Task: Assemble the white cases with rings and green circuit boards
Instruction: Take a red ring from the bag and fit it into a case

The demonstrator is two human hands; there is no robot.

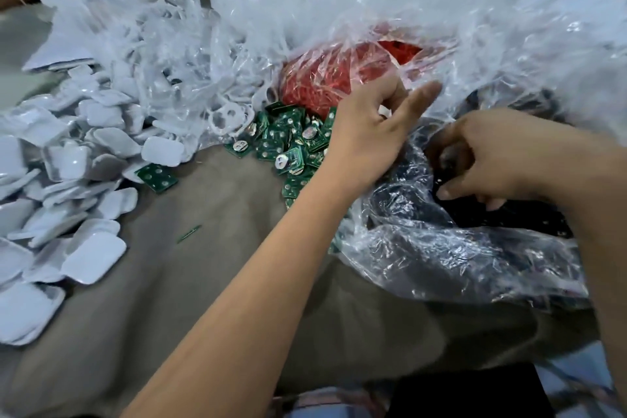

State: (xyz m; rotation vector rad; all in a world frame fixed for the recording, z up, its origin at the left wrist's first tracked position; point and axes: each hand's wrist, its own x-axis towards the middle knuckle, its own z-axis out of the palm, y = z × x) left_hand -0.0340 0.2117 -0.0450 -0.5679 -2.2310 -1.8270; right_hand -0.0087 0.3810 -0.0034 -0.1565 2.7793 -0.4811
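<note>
Several white case halves (71, 176) lie heaped at the left on a brown cloth. A pile of small green circuit boards (291, 142) sits in the middle, beside a clear bag of red rings (325, 81). My left hand (369, 125) reaches over the boards to the edge of the clear plastic, and its curled fingers seem to pinch a small white part. My right hand (492, 159) is inside a clear bag of black parts (468, 241), fingers curled down among them; what they hold is hidden.
Big clear plastic bags (475, 27) of white parts fill the back and right. One stray green board (156, 176) lies apart by the cases, and a thin green sliver (189, 233) rests on the brown cloth (203, 282).
</note>
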